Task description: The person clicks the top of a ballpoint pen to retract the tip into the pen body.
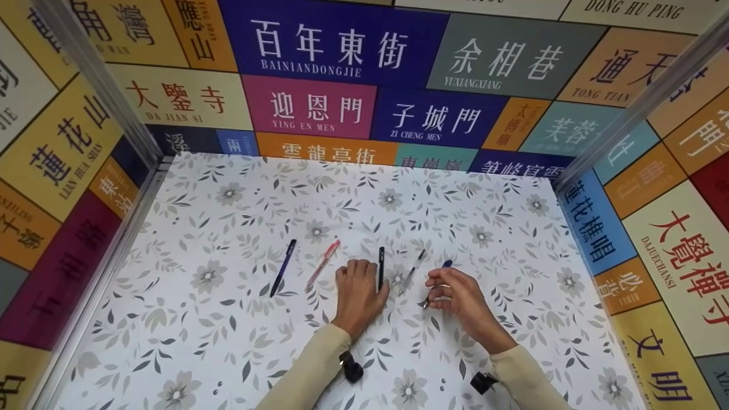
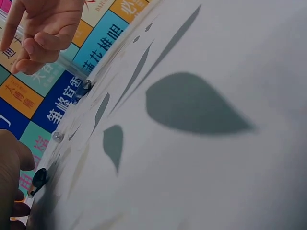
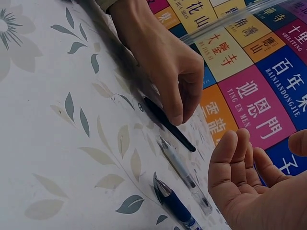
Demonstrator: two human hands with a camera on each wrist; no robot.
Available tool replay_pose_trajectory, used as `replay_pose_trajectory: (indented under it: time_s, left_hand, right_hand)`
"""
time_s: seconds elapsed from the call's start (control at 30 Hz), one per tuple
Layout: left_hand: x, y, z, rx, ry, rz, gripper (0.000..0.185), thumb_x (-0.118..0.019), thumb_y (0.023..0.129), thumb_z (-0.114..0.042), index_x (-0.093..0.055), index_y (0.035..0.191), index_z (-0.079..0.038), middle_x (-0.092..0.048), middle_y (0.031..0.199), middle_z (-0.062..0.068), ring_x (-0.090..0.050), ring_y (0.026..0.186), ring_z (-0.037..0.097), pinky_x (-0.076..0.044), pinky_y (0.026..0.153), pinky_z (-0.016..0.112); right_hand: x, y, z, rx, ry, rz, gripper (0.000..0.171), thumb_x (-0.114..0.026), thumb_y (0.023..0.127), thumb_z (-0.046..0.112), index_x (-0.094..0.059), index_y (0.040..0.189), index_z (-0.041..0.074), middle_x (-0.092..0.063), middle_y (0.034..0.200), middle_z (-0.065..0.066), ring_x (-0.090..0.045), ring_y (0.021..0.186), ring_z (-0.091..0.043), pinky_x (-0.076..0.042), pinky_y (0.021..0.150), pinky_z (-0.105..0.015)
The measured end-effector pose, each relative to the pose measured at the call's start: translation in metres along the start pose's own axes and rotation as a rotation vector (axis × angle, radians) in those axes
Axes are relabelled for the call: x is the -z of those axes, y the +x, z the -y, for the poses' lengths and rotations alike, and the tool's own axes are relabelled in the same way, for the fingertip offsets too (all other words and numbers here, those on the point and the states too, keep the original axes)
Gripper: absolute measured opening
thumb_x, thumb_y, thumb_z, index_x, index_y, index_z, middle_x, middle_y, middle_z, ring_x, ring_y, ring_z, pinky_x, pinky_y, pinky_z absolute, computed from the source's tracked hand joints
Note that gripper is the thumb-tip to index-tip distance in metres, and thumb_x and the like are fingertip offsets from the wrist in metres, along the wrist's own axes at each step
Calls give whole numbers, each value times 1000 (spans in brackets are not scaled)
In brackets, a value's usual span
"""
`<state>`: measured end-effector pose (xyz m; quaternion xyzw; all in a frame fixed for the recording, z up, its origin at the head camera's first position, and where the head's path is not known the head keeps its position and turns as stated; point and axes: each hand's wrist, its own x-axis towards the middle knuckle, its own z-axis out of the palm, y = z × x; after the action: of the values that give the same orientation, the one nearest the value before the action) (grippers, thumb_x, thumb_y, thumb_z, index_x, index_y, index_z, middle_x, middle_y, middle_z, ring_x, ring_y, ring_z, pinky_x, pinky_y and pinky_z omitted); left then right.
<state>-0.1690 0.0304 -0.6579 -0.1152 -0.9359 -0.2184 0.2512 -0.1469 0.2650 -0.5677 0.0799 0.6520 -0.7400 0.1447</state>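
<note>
My left hand [image 1: 360, 293] is at the black pen [image 1: 381, 262], which lies between its thumb and fingers. In the right wrist view the left hand [image 3: 165, 64] has its thumb on this pen [image 3: 184, 139]. My right hand [image 1: 458, 293] hovers over a blue pen [image 1: 447, 263], and its loosely bent fingers hold nothing. That blue pen [image 3: 175, 203] rests on the cloth below the right hand [image 3: 254, 187] in the right wrist view. Between the hands lies a clear pen [image 1: 414, 269] with a dark end.
Left of the left hand lie a pink pen [image 1: 323, 265] and a dark blue pen [image 1: 283, 267], both slanted. A floral cloth [image 1: 228, 341] covers the table. Panels with printed characters [image 1: 330, 42] rise behind and on both sides, with clear rails at the corners.
</note>
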Motion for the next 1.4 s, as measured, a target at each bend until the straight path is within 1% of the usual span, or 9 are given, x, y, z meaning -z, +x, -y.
replay_pose_trajectory:
  time_s: [0.17, 0.4, 0.47, 0.67, 0.87, 0.93, 1.1, 1.33, 1.4]
  left_hand:
    - [-6, 7, -5, 7, -6, -1, 33, -82, 92, -34, -74, 106, -5, -67, 105, 10, -60, 104, 33, -46, 90, 53]
    - [-10, 4, -4, 25, 4, 20, 35, -81, 91, -36, -72, 108, -6, -66, 109, 11, -58, 106, 33, -44, 92, 54]
    - [-9, 3, -4, 25, 14, 28, 36, -81, 92, -36, -72, 109, -6, -65, 110, 11, -57, 106, 33, -44, 92, 54]
    - [-11, 4, -3, 15, 41, 22, 33, -80, 91, -35, -72, 105, -6, -64, 108, 11, -58, 104, 33, -44, 91, 54]
    - [-12, 4, -7, 35, 98, 53, 32, -77, 91, -38, -72, 101, -8, -64, 105, 10, -59, 104, 33, -46, 90, 55]
    - [-12, 4, -9, 43, 115, 59, 32, -76, 91, -39, -72, 100, -8, -64, 103, 10, -60, 103, 33, -46, 90, 55]
    - [-12, 3, -12, 54, 140, 62, 32, -77, 93, -39, -72, 101, -8, -63, 101, 10, -60, 100, 33, -46, 88, 56]
    - [-11, 4, -15, 61, 157, 98, 30, -75, 96, -39, -69, 102, -9, -62, 99, 10, -59, 98, 33, -46, 84, 55]
    - [-11, 4, -16, 63, 159, 94, 29, -75, 96, -37, -69, 101, -10, -62, 98, 10, -59, 97, 32, -45, 83, 54]
  right_hand:
    - [2, -1, 3, 6, 9, -4, 39, -56, 117, 28, -65, 127, -9, -70, 106, -12, -69, 80, -20, -64, 74, -35]
    - [7, -4, 3, 7, 14, 17, 40, -56, 117, 29, -65, 128, -9, -71, 107, -13, -71, 81, -20, -64, 74, -36]
    - [8, -5, 2, 9, 22, 14, 37, -55, 117, 28, -66, 125, -6, -71, 107, -13, -70, 81, -20, -64, 74, -35]
    - [10, -7, -1, 8, 26, 13, 30, -54, 117, 26, -70, 119, 2, -71, 107, -13, -70, 80, -19, -64, 74, -35]
    - [10, -8, -3, 4, 26, 12, 35, -53, 118, 25, -67, 126, -6, -72, 107, -12, -71, 81, -19, -64, 74, -35]
    - [9, -8, -3, 4, 30, 17, 36, -54, 118, 26, -67, 127, -6, -71, 107, -12, -70, 81, -19, -64, 74, -35]
    - [8, -8, -4, 3, 32, 18, 29, -54, 117, 26, -71, 121, 2, -71, 107, -13, -70, 81, -19, -64, 74, -34]
    - [9, -8, -6, 4, 28, 6, 27, -52, 118, 25, -69, 122, 4, -70, 106, -13, -70, 81, -19, -64, 74, -35]
    - [9, -8, -6, 3, 29, -1, 27, -52, 118, 24, -69, 124, 3, -70, 106, -13, -70, 81, -19, -64, 73, -35]
